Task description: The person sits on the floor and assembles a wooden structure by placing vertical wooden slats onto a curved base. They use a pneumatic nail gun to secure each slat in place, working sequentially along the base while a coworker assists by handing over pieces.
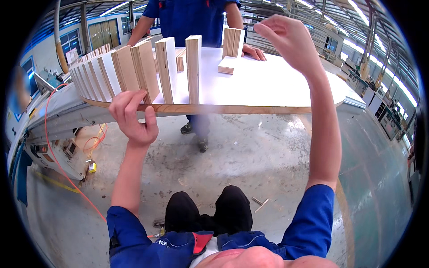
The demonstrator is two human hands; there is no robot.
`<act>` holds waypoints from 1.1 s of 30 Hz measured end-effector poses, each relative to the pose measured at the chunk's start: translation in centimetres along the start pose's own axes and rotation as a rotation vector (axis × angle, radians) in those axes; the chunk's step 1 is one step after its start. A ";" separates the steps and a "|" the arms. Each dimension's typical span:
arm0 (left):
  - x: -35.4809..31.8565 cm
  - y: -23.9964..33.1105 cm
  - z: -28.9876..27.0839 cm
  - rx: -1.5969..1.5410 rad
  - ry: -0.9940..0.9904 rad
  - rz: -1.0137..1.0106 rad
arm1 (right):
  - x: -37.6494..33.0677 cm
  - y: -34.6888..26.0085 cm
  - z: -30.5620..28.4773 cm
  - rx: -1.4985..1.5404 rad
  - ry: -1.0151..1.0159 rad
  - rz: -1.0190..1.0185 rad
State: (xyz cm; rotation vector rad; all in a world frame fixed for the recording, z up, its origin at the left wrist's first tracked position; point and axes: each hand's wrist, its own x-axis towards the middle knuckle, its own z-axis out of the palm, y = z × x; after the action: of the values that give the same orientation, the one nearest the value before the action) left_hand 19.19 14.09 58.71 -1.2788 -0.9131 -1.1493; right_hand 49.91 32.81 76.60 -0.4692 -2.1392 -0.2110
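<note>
Curling the left hand [134, 118] at the near brown edge of a long, round-ended white board [268, 94], bending its fingers at the foot of a wide, upright tan plywood block [145, 71]; not being able to tell touch from firm grip. Keeping that block just beyond the fingertips, long axis vertical, far nearer to left hand than right. Passing rightward along the edge to a slim, white-faced plywood upright [166, 69] and a narrow plywood upright [193, 69], spaced apart; crowding leftward into a curved row of white-faced plywood pieces [96, 78]. Opening rightward onto broad white surface. Raising the right hand [288, 42] over it, loosely bent, leaving a gap between thumb and fingers, showing nothing held. Finding farther off a flat, white-topped plywood piece [226, 68], a thick upright plywood block [231, 42] and, just beside, a co-worker's hand [254, 52].
</note>
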 end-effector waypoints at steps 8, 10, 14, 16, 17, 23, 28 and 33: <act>-1.3 0.0 1.8 -0.013 0.176 -0.041 | 9.0 5.6 7.7 -0.277 -0.394 0.309; -1.4 0.5 1.8 -0.016 0.189 -0.071 | 9.0 4.8 8.7 -0.241 -0.391 0.400; -1.4 0.4 1.6 -0.038 0.191 -0.072 | 7.6 3.8 8.7 -0.270 -0.393 0.045; -1.6 0.2 1.6 -0.038 0.195 -0.068 | 5.2 3.0 9.3 -0.255 -0.549 -0.205; -1.7 0.1 1.7 -0.041 0.200 -0.069 | 3.9 2.1 9.5 -0.241 -0.625 -0.328; -1.3 0.4 1.4 -0.037 0.190 -0.061 | 3.9 -0.2 8.1 -0.271 -0.687 -0.178; -1.2 0.4 1.6 -0.060 0.180 -0.073 | 1.8 1.2 3.9 0.208 -0.252 -0.117; -1.2 0.1 1.2 -0.067 0.191 -0.090 | -2.1 -0.1 2.2 0.838 -0.260 -0.053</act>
State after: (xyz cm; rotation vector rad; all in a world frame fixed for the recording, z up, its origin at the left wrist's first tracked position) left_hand 19.19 15.44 57.67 -1.1675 -0.8025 -1.3577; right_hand 49.30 32.94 73.64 0.0593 -2.2528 0.7325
